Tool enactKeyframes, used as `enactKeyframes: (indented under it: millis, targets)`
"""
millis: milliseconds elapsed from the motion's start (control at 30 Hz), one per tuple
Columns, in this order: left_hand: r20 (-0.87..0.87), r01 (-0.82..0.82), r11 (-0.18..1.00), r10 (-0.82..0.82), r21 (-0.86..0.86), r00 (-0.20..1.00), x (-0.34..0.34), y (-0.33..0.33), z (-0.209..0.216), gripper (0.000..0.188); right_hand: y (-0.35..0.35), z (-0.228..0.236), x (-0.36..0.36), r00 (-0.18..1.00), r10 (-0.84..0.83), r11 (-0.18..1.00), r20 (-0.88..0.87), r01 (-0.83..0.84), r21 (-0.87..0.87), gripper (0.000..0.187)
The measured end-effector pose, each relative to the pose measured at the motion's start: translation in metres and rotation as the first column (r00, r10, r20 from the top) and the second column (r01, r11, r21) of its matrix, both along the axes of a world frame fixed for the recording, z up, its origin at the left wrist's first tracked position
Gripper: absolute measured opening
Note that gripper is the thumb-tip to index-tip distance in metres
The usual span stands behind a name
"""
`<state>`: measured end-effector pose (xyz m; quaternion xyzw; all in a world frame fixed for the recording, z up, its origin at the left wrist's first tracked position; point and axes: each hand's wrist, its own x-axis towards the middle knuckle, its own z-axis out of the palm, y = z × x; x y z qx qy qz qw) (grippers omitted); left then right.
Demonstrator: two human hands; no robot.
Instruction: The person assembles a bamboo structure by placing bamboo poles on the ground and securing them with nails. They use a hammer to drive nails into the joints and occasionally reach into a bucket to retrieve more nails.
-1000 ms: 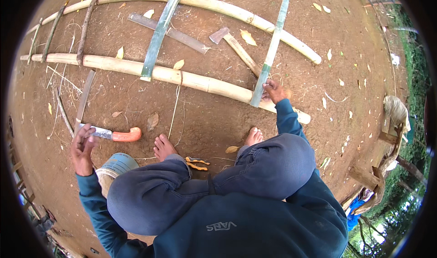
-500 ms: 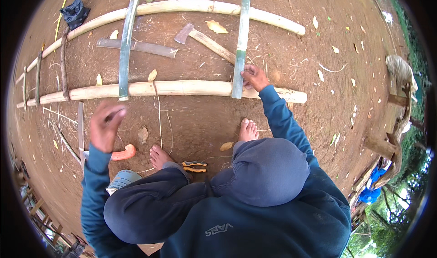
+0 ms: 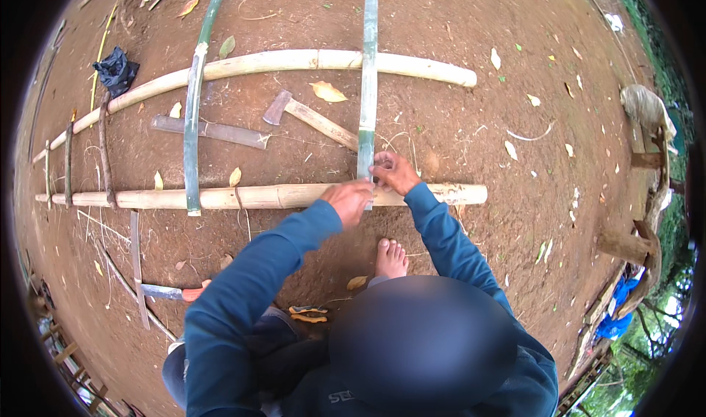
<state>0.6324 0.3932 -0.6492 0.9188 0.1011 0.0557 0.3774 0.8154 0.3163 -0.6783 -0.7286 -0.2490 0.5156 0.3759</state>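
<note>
A split green bamboo strip [image 3: 368,64] lies across two peeled bamboo poles, the near pole [image 3: 287,196] and the far pole [image 3: 294,61]. Where it crosses the near pole, my right hand [image 3: 397,173] is at its right edge, fingers pinched together. My left hand [image 3: 350,202] is closed at the strip's near end, from the left side, almost meeting the right. Whatever is between the fingertips is too small or hidden to make out. A second green strip [image 3: 193,123] crosses the poles further left. Between the poles lies an axe [image 3: 323,126], its handle reaching the right strip.
A flat grey-brown length [image 3: 213,132] rests left of the axe. A blade with an orange handle [image 3: 163,292] and yellow-handled pliers [image 3: 309,315] are on the dirt nearer me. At far left sit a black plastic bag [image 3: 116,71] and thin sticks [image 3: 107,152] across the poles.
My left hand has swung right, from beside the left strip to the right strip's near end. The right hand stays at that strip. The view has tilted, so the poles appear lower.
</note>
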Motion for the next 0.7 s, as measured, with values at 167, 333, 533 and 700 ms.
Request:
enactKeyframes:
  millis: [167,333,533,700]
  targets:
    - [-0.07,-0.124,0.992,0.121,-0.039,0.99,-0.011,-0.018,-0.01,0.015,0.05,0.048,-0.001,0.815,-0.132,0.968,0.565,-0.017,0.251,0.019]
    - [-0.081,-0.152,0.987,0.155,0.042,0.985,0.003,-0.029,-0.002,0.011,0.137,0.015,-0.032,0.518,0.242,0.865,0.82,-0.498,0.059,0.033]
    - [-0.249,-0.233,0.972,0.233,0.031,0.94,0.013,-0.042,-0.002,0.025,0.175,-0.04,-0.05,0.42,0.427,0.846,0.801,-0.498,-0.19,0.042]
    - [-0.221,-0.312,0.95,0.309,0.024,0.925,0.01,-0.044,0.01,0.021,0.179,-0.016,-0.064,0.731,0.341,0.874,0.591,-0.478,0.087,0.03]
